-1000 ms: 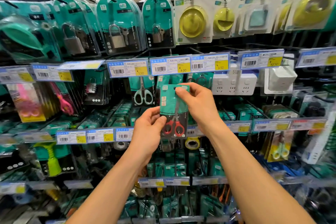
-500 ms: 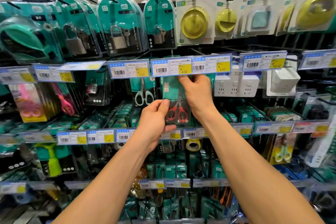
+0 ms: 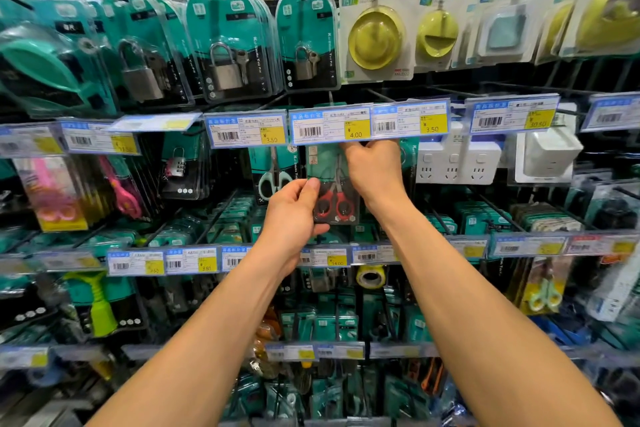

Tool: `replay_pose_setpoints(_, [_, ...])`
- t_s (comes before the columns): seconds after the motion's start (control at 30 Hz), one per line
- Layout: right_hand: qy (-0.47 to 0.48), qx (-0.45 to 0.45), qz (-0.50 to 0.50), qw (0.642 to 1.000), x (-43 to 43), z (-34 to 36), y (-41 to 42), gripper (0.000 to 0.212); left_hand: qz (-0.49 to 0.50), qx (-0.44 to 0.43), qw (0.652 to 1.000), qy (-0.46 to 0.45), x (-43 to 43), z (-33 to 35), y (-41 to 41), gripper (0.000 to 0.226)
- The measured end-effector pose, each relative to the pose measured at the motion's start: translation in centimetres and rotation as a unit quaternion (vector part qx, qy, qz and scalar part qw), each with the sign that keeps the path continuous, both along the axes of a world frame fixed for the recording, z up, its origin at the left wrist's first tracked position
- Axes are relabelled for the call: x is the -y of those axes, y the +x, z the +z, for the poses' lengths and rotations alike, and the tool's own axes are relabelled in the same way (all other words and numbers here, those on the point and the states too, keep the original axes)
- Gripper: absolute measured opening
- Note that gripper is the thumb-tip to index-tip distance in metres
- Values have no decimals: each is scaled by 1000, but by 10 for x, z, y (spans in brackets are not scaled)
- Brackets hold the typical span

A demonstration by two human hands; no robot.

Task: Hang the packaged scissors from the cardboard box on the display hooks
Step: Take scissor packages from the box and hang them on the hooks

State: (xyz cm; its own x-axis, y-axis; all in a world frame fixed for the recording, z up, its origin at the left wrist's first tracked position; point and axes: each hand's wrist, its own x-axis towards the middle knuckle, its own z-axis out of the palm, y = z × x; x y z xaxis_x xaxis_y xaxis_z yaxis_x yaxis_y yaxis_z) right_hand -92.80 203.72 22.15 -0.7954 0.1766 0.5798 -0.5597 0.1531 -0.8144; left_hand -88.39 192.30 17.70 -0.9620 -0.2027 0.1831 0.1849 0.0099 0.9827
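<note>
A teal card pack of red-handled scissors (image 3: 333,194) is held up against the display, just below the 4.00 price tag (image 3: 330,126). My right hand (image 3: 375,172) pinches the pack's top edge right under that tag. My left hand (image 3: 294,215) grips the pack's lower left side, thumb on its front beside the red handles. The hook behind the tag is hidden, so I cannot tell whether the pack is on it. The cardboard box is out of view.
A pack of pale green scissors (image 3: 273,170) hangs just to the left. White power sockets (image 3: 457,163) hang to the right. Padlock packs (image 3: 225,45) fill the row above. A lower rail of price tags (image 3: 194,260) crosses below my hands.
Both hands lifted the scissors pack up and away from me, from the lower rail's height to just under the 4.00 tag. My right hand's fingers now reach behind that tag.
</note>
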Motion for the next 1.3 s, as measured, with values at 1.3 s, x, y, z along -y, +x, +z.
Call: replay_pose_setpoints(1.3, [237,-20,-169,957,7,5,16,36,93,-32,981,-166,-3,11,-6,6])
